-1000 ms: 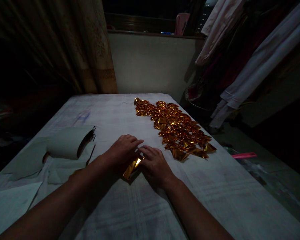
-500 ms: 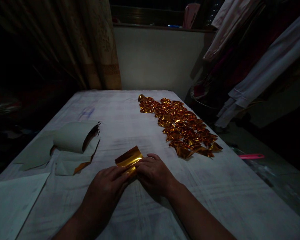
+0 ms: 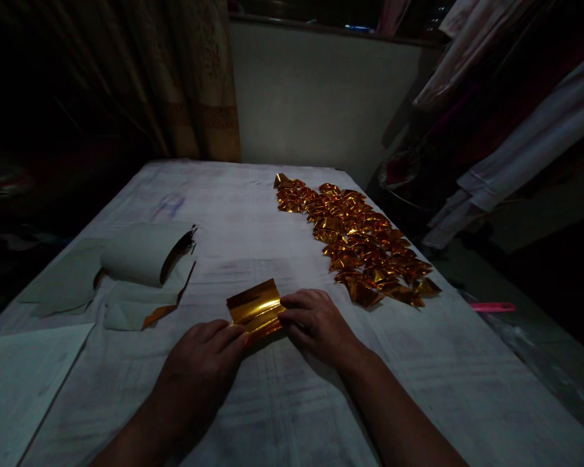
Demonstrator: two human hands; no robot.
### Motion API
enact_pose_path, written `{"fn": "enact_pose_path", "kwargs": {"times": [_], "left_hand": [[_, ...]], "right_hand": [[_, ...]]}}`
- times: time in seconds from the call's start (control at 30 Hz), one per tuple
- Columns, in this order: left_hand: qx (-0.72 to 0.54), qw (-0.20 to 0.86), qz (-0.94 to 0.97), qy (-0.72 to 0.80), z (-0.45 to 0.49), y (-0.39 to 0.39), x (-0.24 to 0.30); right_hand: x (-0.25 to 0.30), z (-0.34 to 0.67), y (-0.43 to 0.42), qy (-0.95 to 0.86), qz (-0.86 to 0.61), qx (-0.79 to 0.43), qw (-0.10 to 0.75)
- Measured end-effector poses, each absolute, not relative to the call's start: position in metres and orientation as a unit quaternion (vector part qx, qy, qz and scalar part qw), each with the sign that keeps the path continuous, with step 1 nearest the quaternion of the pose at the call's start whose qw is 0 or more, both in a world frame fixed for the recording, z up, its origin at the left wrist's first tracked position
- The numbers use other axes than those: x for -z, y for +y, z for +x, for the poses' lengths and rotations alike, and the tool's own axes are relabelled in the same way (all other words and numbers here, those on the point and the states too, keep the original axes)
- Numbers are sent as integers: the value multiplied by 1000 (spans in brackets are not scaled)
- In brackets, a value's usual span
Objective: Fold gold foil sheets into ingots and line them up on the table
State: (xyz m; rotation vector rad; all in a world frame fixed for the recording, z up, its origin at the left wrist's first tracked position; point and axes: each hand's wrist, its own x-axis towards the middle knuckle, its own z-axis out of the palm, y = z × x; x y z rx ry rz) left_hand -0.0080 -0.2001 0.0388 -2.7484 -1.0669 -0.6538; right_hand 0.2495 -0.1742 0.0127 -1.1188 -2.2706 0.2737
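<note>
A small sheet of shiny gold foil paper (image 3: 255, 306) is held between my two hands, low over the cloth-covered table, its near part curled and its far edge raised. My left hand (image 3: 207, 353) pinches its lower left end between thumb and fingers. At the right end my right hand (image 3: 318, 324) grips the foil paper with bent fingers. To the right and further back lies a heap of folded gold foil pieces (image 3: 355, 233), several of them overlapping. Pale-backed sheets (image 3: 136, 256), some curled with gold showing underneath, lie to the left.
A flat white sheet (image 3: 29, 383) lies at the table's (image 3: 214, 214) near left. A patterned curtain (image 3: 194, 84) hangs behind on the left, clothes (image 3: 530, 143) on the right. A pink handle (image 3: 491, 307) shows beyond the right edge.
My hands have moved apart, the right one shifting rightward, so more of the foil paper shows between them. The whole view has tilted slightly downward.
</note>
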Motion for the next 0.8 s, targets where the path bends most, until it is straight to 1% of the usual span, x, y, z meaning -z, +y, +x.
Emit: {"fn": "enact_pose_path", "kwargs": {"times": [0.13,0.27,0.43,0.8], "left_hand": [[223,42,-899,-374,-5,-202,-38],[226,-26,-881,-415,-3,-202,-38],[228,-81,-846,-475,-2,-196,-34],[235,-60,-815,-526,1,-187,-25]], "right_hand": [[-11,251,-173,-850,-425,-104,294],[-7,249,-171,-830,-452,-110,308],[-10,242,-170,-803,-497,-143,297],[-12,224,-171,-758,-565,-131,298]]}}
